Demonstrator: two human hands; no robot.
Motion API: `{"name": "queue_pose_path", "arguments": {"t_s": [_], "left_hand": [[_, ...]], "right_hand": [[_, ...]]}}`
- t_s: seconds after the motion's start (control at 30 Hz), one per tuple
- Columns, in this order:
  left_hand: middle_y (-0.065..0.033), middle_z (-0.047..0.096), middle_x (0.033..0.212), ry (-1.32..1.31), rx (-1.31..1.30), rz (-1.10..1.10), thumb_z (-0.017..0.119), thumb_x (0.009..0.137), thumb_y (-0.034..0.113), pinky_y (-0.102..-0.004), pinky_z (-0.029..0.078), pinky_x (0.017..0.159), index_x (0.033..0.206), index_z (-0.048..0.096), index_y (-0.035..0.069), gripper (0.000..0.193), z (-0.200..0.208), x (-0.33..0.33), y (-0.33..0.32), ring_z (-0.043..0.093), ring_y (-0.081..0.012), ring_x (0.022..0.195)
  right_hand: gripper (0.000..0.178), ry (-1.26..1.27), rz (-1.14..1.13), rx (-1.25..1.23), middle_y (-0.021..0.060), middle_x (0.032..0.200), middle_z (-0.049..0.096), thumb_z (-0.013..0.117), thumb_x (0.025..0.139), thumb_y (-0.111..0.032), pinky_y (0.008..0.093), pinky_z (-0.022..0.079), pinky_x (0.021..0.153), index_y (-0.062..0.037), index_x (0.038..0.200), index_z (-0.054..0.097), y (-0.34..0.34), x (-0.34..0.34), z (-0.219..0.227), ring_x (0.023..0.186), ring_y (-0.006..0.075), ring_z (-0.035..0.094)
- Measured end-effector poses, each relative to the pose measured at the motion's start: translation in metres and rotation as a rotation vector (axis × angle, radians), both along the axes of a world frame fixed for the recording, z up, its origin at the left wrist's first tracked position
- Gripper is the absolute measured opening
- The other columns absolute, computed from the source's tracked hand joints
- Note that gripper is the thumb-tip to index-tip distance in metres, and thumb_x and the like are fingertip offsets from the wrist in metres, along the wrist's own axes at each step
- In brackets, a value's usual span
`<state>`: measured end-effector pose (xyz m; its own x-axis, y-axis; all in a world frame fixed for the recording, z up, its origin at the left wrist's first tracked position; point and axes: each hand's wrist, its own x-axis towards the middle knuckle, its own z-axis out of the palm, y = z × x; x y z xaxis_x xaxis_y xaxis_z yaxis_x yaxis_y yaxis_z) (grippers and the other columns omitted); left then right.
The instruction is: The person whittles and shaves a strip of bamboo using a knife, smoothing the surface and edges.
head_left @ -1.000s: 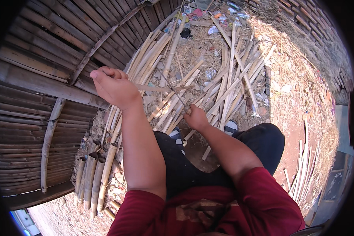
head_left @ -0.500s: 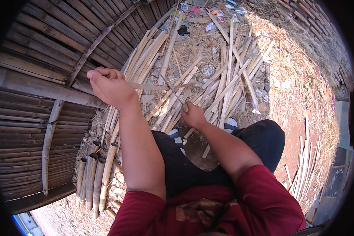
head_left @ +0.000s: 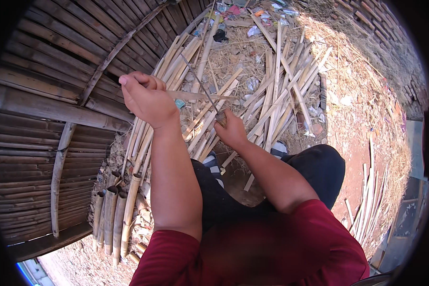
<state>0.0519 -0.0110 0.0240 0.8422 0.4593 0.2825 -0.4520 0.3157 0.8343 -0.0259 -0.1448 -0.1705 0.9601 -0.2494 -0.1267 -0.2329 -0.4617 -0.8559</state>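
My left hand is closed around one end of a thin bamboo strip, palm turned partly up. The strip points right, its free end tapering over the ground. In my right hand is the handle of a long, narrow-bladed knife, whose dark blade slants up and left. From this view the blade crosses the strip near its free end; whether they touch I cannot tell. Beyond and below my hands lies a loose heap of split bamboo strips.
At left rises a bamboo slat wall. Upright cut bamboo tubes stand beside my left elbow. More thin strips lie at right. Litter covers the far ground, below a brick wall. My knees flank the near ground.
My left hand has shifted slightly right with the strip. My right hand has drawn a little nearer to it, and the knife blade now reaches farther up and left across the strip.
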Motion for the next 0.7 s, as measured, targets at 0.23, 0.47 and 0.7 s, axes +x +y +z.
{"name": "queue_pose_path", "arguments": {"t_s": [0.23,0.47,0.7], "left_hand": [[0.0013,0.032,0.068,0.024,-0.038,0.006,0.041,0.114,0.046,-0.0306,0.026,0.057,0.090,0.044,0.012,0.042,-0.007,0.005,0.009,0.027,-0.0116,0.057],[0.0020,0.029,0.065,-0.001,-0.134,0.067,0.042,0.113,0.047,-0.0301,0.025,0.056,0.087,0.044,0.012,0.043,0.007,0.008,0.015,0.025,-0.0109,0.055],[0.0039,0.026,0.059,-0.198,-0.382,0.151,0.043,0.110,0.054,-0.0296,0.021,0.050,0.085,0.045,0.015,0.046,0.042,-0.004,0.073,0.022,-0.0117,0.050]], "right_hand": [[0.045,0.039,-0.082,-0.026,0.0304,0.099,0.074,0.070,0.083,-0.029,0.0522,0.055,0.090,0.0024,0.115,0.067,-0.013,-0.007,-0.067,0.099,0.0469,0.072],[0.041,0.053,-0.110,0.186,0.0238,0.094,0.075,0.072,0.086,-0.026,0.0456,0.055,0.086,0.0015,0.115,0.069,-0.008,0.002,0.011,0.092,0.0381,0.074],[0.017,-0.353,-0.218,0.401,0.0001,0.071,0.059,0.073,0.097,-0.013,0.0270,0.044,0.051,-0.0043,0.105,0.060,-0.051,0.032,0.112,0.052,0.0096,0.053]]}}
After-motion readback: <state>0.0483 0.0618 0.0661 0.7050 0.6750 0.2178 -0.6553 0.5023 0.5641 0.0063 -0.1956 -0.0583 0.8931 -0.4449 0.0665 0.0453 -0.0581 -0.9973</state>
